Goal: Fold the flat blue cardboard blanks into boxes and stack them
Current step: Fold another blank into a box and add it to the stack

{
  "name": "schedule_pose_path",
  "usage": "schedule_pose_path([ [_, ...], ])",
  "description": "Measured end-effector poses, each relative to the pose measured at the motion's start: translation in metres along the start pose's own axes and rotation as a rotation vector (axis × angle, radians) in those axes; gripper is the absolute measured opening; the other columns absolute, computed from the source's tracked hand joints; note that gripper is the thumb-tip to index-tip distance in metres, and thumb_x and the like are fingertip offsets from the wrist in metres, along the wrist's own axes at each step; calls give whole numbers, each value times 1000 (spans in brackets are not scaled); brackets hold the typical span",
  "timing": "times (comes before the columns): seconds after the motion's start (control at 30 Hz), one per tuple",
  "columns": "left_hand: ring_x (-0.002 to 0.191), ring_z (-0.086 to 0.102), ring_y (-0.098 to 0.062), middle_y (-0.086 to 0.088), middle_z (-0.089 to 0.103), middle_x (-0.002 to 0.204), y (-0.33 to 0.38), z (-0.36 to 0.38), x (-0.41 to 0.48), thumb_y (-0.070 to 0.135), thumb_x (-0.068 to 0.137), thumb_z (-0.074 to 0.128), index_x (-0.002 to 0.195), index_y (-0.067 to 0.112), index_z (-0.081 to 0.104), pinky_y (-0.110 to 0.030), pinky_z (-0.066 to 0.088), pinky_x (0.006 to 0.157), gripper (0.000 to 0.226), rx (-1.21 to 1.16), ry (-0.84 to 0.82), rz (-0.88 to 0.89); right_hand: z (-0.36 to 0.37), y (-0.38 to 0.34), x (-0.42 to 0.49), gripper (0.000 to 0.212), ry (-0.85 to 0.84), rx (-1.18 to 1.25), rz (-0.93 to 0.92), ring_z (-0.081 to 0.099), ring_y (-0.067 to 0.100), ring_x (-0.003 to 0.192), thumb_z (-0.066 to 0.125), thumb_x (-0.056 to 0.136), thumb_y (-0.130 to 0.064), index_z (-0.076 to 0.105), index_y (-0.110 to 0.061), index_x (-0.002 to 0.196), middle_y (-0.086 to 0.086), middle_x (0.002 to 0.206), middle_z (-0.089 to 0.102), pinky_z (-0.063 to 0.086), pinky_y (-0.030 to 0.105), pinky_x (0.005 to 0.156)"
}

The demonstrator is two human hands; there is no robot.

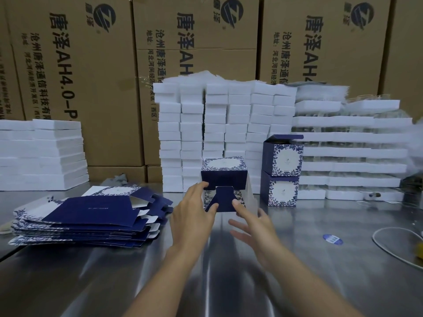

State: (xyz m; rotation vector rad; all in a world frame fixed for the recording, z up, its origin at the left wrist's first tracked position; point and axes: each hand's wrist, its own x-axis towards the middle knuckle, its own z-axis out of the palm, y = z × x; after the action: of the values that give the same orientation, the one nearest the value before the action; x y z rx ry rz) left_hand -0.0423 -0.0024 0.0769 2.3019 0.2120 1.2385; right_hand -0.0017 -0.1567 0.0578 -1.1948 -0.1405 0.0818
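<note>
Right now both hands work a half-folded blue box (224,171) on the steel table (320,282), just beyond the fingertips. The left hand (194,211) is spread, fingers touching the box's near edge and thumb against its hanging flap (225,199). The right hand (253,225) is open, forefinger on the flap. Flat blanks (87,216) are piled left of the left hand; two finished boxes (282,171) are stacked beyond the right.
</note>
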Motion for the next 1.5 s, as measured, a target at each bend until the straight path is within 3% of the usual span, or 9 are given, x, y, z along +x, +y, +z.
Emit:
schedule_pose_path([
  [0.23,109,68,-17,22,65,132,6,-4,2,48,86,80,133,43,58,-28,38,75,52,-72,36,-44,2,2,-3,71,-73,8,-156,79,24,101,91,73,-57,68,-14,125,14,118,74,63,40,68],
  [0.57,110,67,-15,22,65,131,9,-5,1,51,83,81,133,45,57,-28,38,76,55,-121,-13,-31,-4,-5,1,72,104,-118,-348,80,16,88,78,85,-55,40,-37,145,-8,121,66,62,36,59],
  [0.77,114,64,-12,22,63,137,14,3,-6,33,96,63,137,40,58,-26,42,82,42,-186,-33,33,-4,-3,3,61,48,-45,-255,81,28,88,72,91,-61,45,-41,142,-15,119,74,62,50,76],
  [0.93,117,63,-17,14,62,142,10,7,-2,13,100,51,144,34,57,-28,45,87,49,-231,-41,30,-7,-6,3,30,155,-134,-368,80,20,82,58,98,-65,57,-56,127,-17,126,66,59,36,59],
  [1.17,136,54,-11,15,53,154,0,12,5,10,91,78,156,30,47,-23,39,114,76,-485,-133,-101,-16,-8,15,67,-76,-126,-236,75,21,109,66,98,-8,48,-38,155,-8,127,74,63,40,70],
  [1.27,139,34,9,21,38,162,-4,12,7,4,83,83,165,34,27,-5,29,105,103,-584,-259,-105,-17,-7,15,91,-142,-236,-273,75,12,105,59,90,12,37,-42,159,-24,130,69,63,39,70],
  [1.33,144,28,9,20,30,166,-4,17,5,-1,84,80,167,35,18,1,23,103,110,-531,-278,-55,-15,-5,13,97,-117,-304,-355,75,13,95,58,88,18,38,-50,154,-10,131,68,64,40,68],
  [1.4,148,23,8,19,24,169,-4,20,2,-3,84,77,168,35,12,6,20,102,113,-492,-267,-26,-12,-4,8,92,-104,-369,-448,75,19,95,70,87,8,40,-56,147,-2,129,65,65,44,75],
  [1.5,143,20,15,25,22,164,-6,19,2,-4,85,74,167,41,7,10,20,96,115,-473,-233,-25,-9,-7,0,89,-179,-381,-442,73,6,102,88,77,-53,37,-60,149,-28,121,68,64,33,78],
])
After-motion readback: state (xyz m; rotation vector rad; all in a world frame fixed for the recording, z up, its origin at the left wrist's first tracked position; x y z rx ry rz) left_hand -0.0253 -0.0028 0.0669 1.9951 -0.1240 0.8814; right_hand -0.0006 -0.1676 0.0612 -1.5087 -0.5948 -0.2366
